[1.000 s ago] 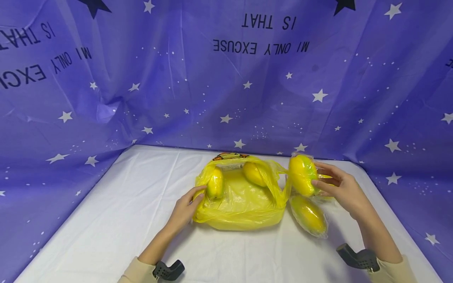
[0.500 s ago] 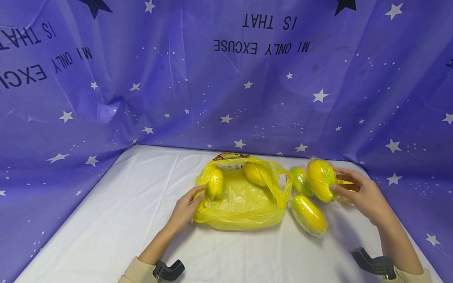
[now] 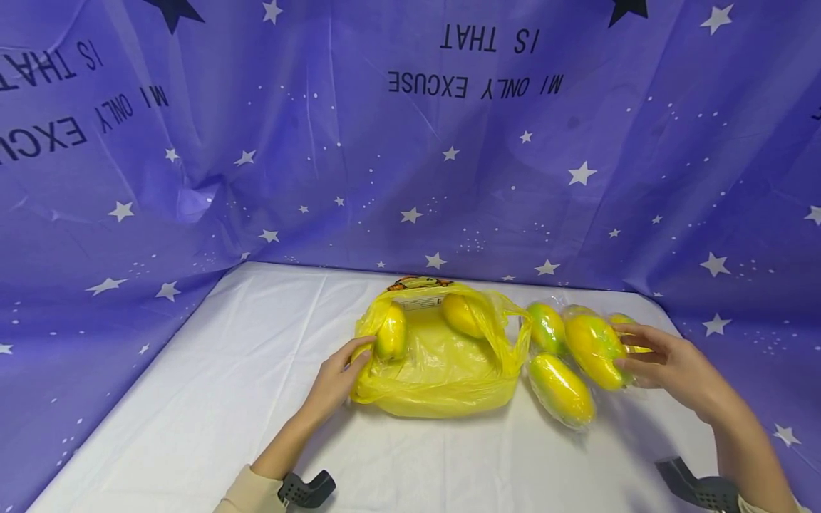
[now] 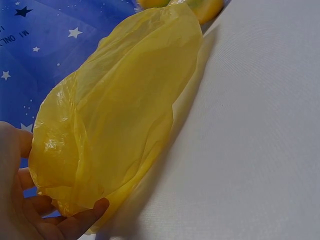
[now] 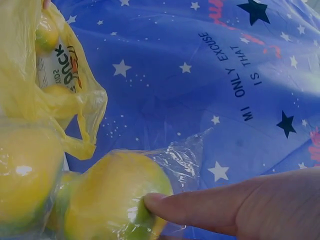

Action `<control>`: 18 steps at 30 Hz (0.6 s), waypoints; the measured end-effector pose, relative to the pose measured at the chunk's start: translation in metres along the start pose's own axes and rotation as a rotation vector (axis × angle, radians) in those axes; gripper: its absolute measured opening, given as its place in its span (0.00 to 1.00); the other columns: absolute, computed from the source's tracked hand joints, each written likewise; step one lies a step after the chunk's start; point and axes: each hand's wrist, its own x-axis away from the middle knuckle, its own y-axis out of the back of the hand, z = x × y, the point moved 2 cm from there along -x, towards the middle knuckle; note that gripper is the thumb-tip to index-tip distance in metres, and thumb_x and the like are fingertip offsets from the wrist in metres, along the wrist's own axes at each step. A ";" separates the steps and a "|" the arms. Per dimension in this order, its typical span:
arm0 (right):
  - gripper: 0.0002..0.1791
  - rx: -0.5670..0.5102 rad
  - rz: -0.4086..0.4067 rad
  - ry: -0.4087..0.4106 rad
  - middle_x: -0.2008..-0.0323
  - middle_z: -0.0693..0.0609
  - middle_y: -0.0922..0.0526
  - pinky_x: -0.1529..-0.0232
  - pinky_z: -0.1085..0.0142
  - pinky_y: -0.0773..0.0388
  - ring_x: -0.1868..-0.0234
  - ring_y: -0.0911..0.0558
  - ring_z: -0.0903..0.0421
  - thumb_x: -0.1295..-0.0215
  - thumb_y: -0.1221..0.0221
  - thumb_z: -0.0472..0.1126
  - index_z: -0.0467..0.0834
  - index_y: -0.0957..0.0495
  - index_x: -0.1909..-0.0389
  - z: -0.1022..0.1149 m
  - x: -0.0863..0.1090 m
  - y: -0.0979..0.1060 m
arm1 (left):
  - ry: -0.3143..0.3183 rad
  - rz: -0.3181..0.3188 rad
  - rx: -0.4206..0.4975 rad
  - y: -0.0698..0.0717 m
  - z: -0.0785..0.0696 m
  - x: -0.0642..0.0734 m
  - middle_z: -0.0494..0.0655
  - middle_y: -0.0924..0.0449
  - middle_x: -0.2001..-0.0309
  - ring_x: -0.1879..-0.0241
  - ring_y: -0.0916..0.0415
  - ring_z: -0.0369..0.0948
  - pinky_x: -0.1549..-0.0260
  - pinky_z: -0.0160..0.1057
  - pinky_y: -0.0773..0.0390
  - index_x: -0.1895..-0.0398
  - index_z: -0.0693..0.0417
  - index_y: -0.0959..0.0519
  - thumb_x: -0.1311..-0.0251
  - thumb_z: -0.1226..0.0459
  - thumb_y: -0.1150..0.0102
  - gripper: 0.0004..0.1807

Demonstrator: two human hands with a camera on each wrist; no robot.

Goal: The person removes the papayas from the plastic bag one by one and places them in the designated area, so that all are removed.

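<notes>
My left hand (image 3: 336,372) grips the left rim of a yellow plastic bag (image 3: 442,406), which lies with its mouth wide. In the left wrist view, thumb and fingers lie on either side of the bag film (image 4: 125,110). Two mangoes show inside, one at left (image 3: 391,333) and one at back right (image 3: 460,315). Right of the bag, my right hand (image 3: 680,370) holds a yellow-green mango (image 3: 593,350) in clear wrap, thumb on its near side (image 5: 110,192). Whether it touches the table is hard to tell.
Wrapped mangoes lie close around the held one: one by the bag handle (image 3: 546,328), one in front (image 3: 561,390), others partly hidden behind it and my fingers. A white cloth (image 3: 256,399) covers the table; a purple starred curtain (image 3: 359,178) encloses back and sides.
My right hand has carried the mango right and down, away from the bag's handle, to among the other mangoes. The left hand and bag have stayed put.
</notes>
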 end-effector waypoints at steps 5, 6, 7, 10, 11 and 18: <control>0.34 -0.004 0.032 -0.036 0.45 0.27 0.27 0.68 0.61 0.17 0.61 0.20 0.70 0.37 0.36 0.38 0.28 0.37 0.35 -0.003 0.003 0.000 | 0.003 0.003 0.001 0.000 0.000 0.000 0.49 0.30 0.35 0.33 0.39 0.53 0.37 0.59 0.41 0.37 0.47 0.26 0.28 0.56 0.50 0.19; 0.34 0.002 0.039 -0.046 0.45 0.27 0.27 0.69 0.61 0.17 0.61 0.20 0.70 0.37 0.36 0.38 0.28 0.37 0.35 -0.003 0.004 0.000 | 0.003 0.002 0.002 0.000 0.000 0.000 0.49 0.30 0.35 0.33 0.39 0.53 0.37 0.59 0.41 0.38 0.47 0.26 0.28 0.56 0.50 0.19; 0.33 0.009 0.046 -0.053 0.45 0.27 0.27 0.69 0.61 0.17 0.62 0.20 0.70 0.37 0.36 0.38 0.27 0.37 0.36 -0.003 0.005 0.000 | 0.002 0.001 0.002 0.000 0.000 0.000 0.49 0.29 0.35 0.33 0.39 0.53 0.37 0.59 0.41 0.38 0.47 0.26 0.28 0.56 0.50 0.19; 0.33 0.038 0.065 -0.076 0.45 0.27 0.27 0.69 0.62 0.17 0.62 0.21 0.69 0.37 0.36 0.38 0.27 0.37 0.36 -0.005 0.007 0.000 | -0.002 0.002 0.003 0.000 0.000 0.000 0.49 0.29 0.36 0.33 0.39 0.53 0.37 0.59 0.41 0.38 0.47 0.26 0.28 0.57 0.50 0.19; 0.33 0.051 0.070 -0.083 0.45 0.27 0.27 0.70 0.62 0.18 0.62 0.20 0.69 0.38 0.36 0.38 0.27 0.36 0.36 -0.005 0.007 0.000 | -0.003 0.002 0.005 0.000 0.000 0.000 0.49 0.29 0.36 0.33 0.39 0.53 0.37 0.59 0.41 0.37 0.48 0.26 0.28 0.57 0.50 0.19; 0.35 0.073 0.098 -0.119 0.48 0.27 0.26 0.69 0.61 0.17 0.57 0.17 0.45 0.38 0.35 0.40 0.28 0.37 0.36 -0.010 0.008 -0.001 | 0.000 0.000 0.011 -0.001 -0.002 0.000 0.51 0.29 0.36 0.33 0.39 0.53 0.37 0.59 0.41 0.38 0.49 0.26 0.28 0.59 0.50 0.18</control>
